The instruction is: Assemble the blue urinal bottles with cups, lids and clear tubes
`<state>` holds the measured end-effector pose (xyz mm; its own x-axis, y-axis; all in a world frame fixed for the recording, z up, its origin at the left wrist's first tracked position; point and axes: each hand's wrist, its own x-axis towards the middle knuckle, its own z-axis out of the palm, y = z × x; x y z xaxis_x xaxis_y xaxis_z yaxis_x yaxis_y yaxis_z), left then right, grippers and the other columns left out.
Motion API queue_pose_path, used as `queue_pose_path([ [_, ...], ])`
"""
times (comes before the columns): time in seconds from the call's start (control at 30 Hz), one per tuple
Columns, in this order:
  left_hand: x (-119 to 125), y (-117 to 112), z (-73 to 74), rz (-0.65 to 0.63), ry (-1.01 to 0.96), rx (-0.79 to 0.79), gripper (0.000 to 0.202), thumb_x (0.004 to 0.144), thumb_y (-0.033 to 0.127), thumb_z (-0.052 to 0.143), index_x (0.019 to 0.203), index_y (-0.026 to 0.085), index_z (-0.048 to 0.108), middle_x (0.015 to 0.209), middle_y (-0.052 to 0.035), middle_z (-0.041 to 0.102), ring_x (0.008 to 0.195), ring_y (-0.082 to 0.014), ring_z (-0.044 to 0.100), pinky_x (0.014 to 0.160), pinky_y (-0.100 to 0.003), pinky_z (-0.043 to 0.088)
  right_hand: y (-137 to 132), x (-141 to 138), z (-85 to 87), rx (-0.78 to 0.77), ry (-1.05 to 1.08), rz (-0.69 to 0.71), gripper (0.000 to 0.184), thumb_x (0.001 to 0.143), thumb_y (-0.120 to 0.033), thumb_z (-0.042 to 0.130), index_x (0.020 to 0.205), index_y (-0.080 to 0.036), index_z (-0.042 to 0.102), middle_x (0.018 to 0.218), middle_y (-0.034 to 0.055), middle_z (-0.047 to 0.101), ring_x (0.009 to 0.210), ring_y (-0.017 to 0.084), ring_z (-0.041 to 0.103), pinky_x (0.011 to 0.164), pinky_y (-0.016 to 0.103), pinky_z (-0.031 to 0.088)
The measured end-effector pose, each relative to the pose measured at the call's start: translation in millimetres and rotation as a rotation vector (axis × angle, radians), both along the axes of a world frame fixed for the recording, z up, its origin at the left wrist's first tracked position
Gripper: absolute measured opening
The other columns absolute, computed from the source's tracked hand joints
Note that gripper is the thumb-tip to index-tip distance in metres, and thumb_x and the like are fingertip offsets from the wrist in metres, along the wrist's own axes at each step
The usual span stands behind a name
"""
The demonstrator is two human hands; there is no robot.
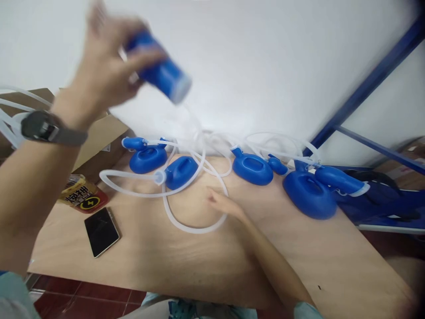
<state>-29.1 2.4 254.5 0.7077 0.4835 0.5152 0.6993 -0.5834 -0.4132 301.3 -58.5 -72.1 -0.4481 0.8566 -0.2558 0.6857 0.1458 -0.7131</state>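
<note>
My left hand (106, 71), with a dark watch (46, 128) on its wrist, is raised high at the upper left and grips a blue cylindrical piece (159, 73) with a pale end; both are blurred by motion. A clear tube (195, 133) hangs from that piece down to the wooden table (199, 257). My right hand (222, 201) lies low on the table with fingers stretched out, close to a loop of clear tube (195, 228). Several blue rounded containers (252, 168) joined by clear tubes lie along the back of the table.
A black phone (101, 231) lies face up at the table's left. A yellow and red can (81, 194) lies beside it. Cardboard boxes (99, 133) stand at the left, a blue metal rack frame (372, 82) at the right, a white wall behind.
</note>
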Motion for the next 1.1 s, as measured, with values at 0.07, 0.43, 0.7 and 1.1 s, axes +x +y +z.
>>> queue_pose_path([
  [0.07,2.7,16.2,-31.1,0.006,0.142,-0.058,0.045,0.107,0.022,0.05,0.151,0.016,0.055,0.152,-0.0107,0.054,0.14,-0.0283,0.052,0.125,-0.067,0.025,10.9,-18.0,3.6,0.041,0.017,-0.118,0.085,0.102,-0.06,0.053,0.17,-0.015,0.026,0.153,0.0221,0.059,0.142,0.039,0.057,0.118,0.054,0.043],
  [0.43,5.2,62.8,-206.1,-0.065,-0.042,-0.655,0.071,0.103,0.043,0.056,0.165,0.02,0.032,0.148,-0.0189,0.056,0.127,-0.0331,0.063,0.107,-0.042,0.048,60.5,-137.8,-25.1,0.568,0.058,-0.238,0.079,0.089,-0.069,0.073,0.154,-0.028,0.055,0.169,0.0163,0.039,0.159,0.044,0.027,0.126,0.068,0.024],
  [0.7,21.8,74.3,-213.5,-0.063,0.008,-0.688,0.071,0.103,0.044,0.056,0.165,0.019,0.032,0.15,-0.0188,0.054,0.129,-0.0335,0.062,0.109,-0.042,0.048,61.0,-141.2,-37.3,0.66,0.048,-0.237,0.078,0.089,-0.071,0.071,0.155,-0.031,0.057,0.164,0.0127,0.049,0.158,0.041,0.031,0.128,0.063,0.025],
  [1.1,-27.0,84.5,-219.1,0.086,0.209,-0.4,0.059,0.106,0.034,0.044,0.164,0.022,0.037,0.151,-0.0182,0.056,0.133,-0.0359,0.057,0.117,-0.051,0.039,71.5,-127.3,-25.2,0.664,0.083,-0.146,0.073,0.083,-0.062,0.082,0.147,-0.032,0.065,0.168,0.0073,0.047,0.156,0.037,0.041,0.123,0.051,0.041],
])
